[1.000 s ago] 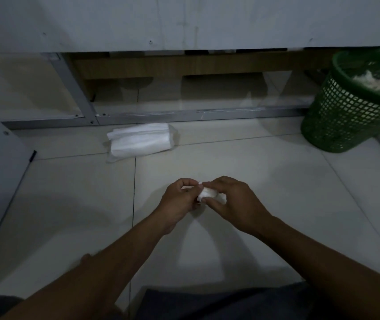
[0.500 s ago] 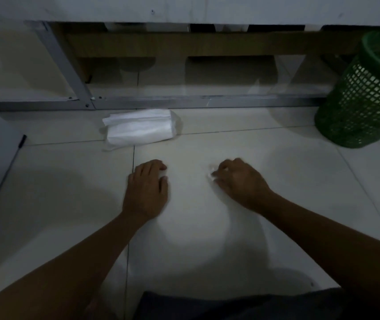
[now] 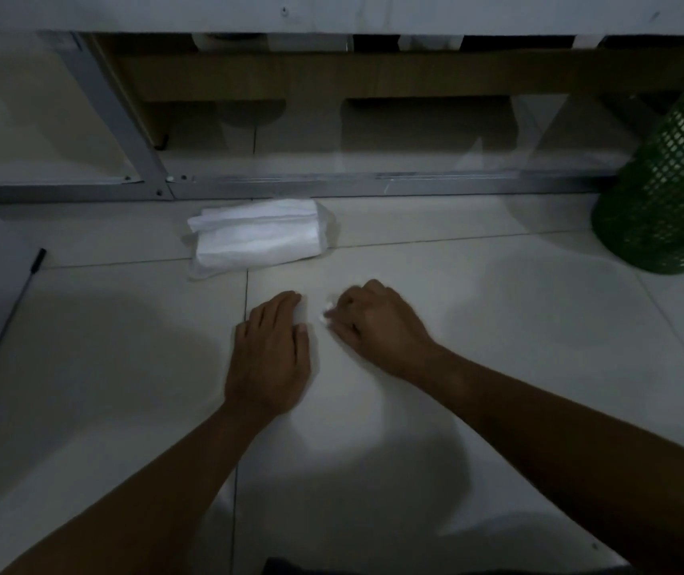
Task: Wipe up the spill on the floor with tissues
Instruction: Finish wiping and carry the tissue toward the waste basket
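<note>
On the glossy pale tiled floor (image 3: 498, 367), the right hand (image 3: 377, 325) curls its grip around a crumpled white tissue (image 3: 326, 315). The left hand (image 3: 269, 354) lies flat, fingers spread, empty. A soft plastic-wrapped tissue pack (image 3: 257, 238) sits at 12 o'clock, a green mesh bin (image 3: 660, 193) at 2 o'clock.

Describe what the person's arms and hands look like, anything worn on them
Both arms are bare up to the frame edge: no sleeves show. The left hand and right hand wear no gloves, and no watch, ring or bracelet is visible. The dim light could hide small details.
</note>
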